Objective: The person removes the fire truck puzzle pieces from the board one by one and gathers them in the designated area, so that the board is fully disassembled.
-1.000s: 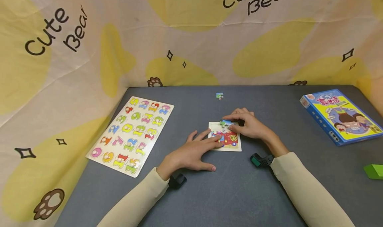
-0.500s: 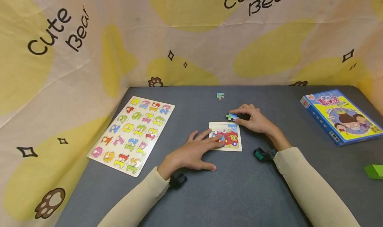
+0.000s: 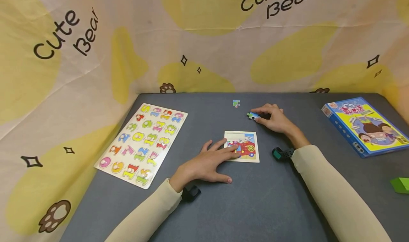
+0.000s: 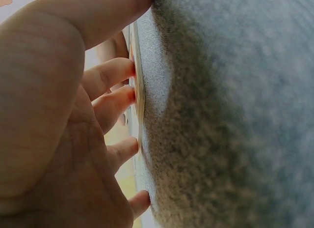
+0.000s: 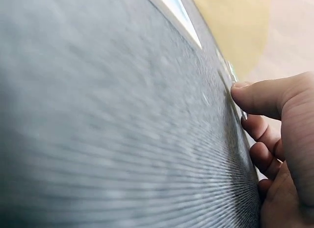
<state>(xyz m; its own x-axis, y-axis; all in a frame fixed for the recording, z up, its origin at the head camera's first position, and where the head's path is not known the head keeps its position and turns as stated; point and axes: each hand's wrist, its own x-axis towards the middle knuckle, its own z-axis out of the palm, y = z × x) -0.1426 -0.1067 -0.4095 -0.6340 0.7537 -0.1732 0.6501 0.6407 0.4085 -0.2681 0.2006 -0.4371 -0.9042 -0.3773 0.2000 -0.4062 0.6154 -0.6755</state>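
My left hand (image 3: 206, 165) lies with its fingers spread, fingertips resting on the left part of a small framed jigsaw puzzle (image 3: 247, 151). The puzzle's picture shows a red vehicle, and a pale bare strip shows at its upper left. Beyond the frame's top right corner, my right hand (image 3: 274, 119) pinches a blue and green jigsaw piece (image 3: 253, 115) between thumb and fingers, close over the table. In the right wrist view the thumb (image 5: 262, 96) is at the piece's edge. Another small jigsaw piece (image 3: 236, 103) lies near the table's back edge.
A white number board (image 3: 145, 139) with colourful knobbed digits lies on the left of the grey table (image 3: 252, 206). At the right is a blue and yellow box (image 3: 367, 125), with a green block (image 3: 400, 185) nearer the front. A patterned cloth (image 3: 211, 39) stands behind.
The right hand has lifted the blue and green jigsaw piece off the puzzle and carried it back and to the right. My left hand stays on the frame.
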